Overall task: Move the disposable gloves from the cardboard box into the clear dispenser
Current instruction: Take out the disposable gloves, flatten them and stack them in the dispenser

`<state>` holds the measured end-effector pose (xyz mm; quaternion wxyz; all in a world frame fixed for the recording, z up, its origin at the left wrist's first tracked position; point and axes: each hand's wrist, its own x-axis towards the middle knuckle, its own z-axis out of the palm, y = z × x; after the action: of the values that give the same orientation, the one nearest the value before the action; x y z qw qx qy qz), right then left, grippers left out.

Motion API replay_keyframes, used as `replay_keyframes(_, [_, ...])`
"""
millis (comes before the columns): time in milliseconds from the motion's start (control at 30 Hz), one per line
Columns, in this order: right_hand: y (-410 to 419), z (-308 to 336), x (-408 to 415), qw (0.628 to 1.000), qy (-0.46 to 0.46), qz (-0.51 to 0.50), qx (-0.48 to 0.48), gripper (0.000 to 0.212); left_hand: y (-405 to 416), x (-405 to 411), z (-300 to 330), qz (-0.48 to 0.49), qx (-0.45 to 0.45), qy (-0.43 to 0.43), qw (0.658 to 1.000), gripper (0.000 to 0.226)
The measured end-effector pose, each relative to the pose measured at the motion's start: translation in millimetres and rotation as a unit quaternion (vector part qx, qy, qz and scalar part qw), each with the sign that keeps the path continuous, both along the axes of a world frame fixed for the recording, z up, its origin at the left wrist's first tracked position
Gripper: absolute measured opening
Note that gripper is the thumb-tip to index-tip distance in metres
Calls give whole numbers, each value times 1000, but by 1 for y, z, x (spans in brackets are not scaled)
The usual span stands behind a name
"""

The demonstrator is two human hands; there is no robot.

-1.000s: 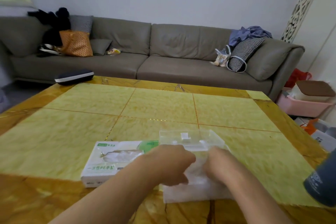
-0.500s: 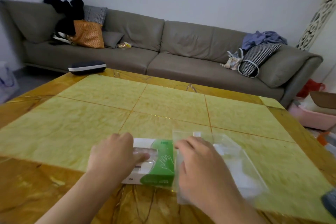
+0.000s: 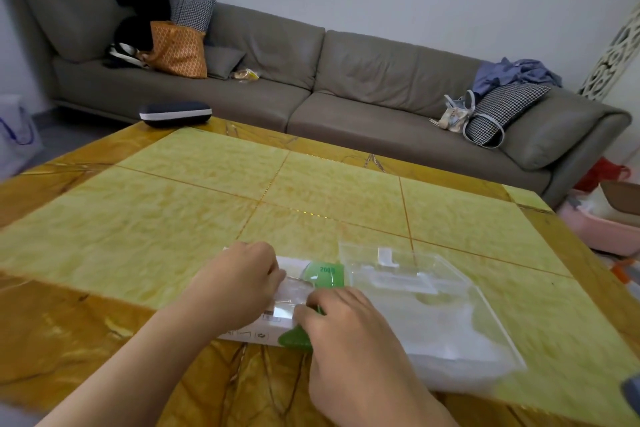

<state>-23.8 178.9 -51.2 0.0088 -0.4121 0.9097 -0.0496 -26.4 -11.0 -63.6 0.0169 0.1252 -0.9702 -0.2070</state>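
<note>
A white and green cardboard box (image 3: 323,274) lies flat on the table near its front edge. My left hand (image 3: 239,284) sits on the box's top with its fingers curled into the opening, where thin clear disposable gloves (image 3: 294,292) show. My right hand (image 3: 346,333) lies over the box's green right end, bent fingers around it, fingertips by the opening. The clear dispenser (image 3: 446,274) lies just right of the box, touching it, with a whitish stack of gloves (image 3: 450,340) inside.
The yellow marble table (image 3: 242,191) stretches ahead. A dark case (image 3: 175,113) lies at its far left corner. A grey sofa (image 3: 381,80) with bags and cushions stands behind. A pink tub (image 3: 602,229) is on the floor to the right.
My right hand has left the dispenser and come left onto the box's green end. My left hand stays at the box's opening. The box has shifted slightly.
</note>
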Motion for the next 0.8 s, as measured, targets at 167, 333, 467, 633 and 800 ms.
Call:
replay_keyframes(167, [2, 2, 2, 1000, -1, 1, -8, 47, 4, 1, 5, -8, 170, 82, 982, 22])
replay_keyframes(333, [4, 2, 2, 1000, -8, 3, -10, 49, -1, 8, 4, -66, 118, 113, 984, 17])
replay_keyframes(467, [3, 0, 3, 1000, -12, -3, -12, 45, 4, 8, 2, -72, 23, 127, 989, 6])
replay_keyframes(633, [3, 2, 1, 1000, -10, 4, -23, 43, 1, 2, 4, 22, 177, 213, 961, 22])
replay_keyframes(800, [2, 3, 1, 1000, -22, -1, -17, 44, -1, 1, 11, 51, 273, 205, 938, 56])
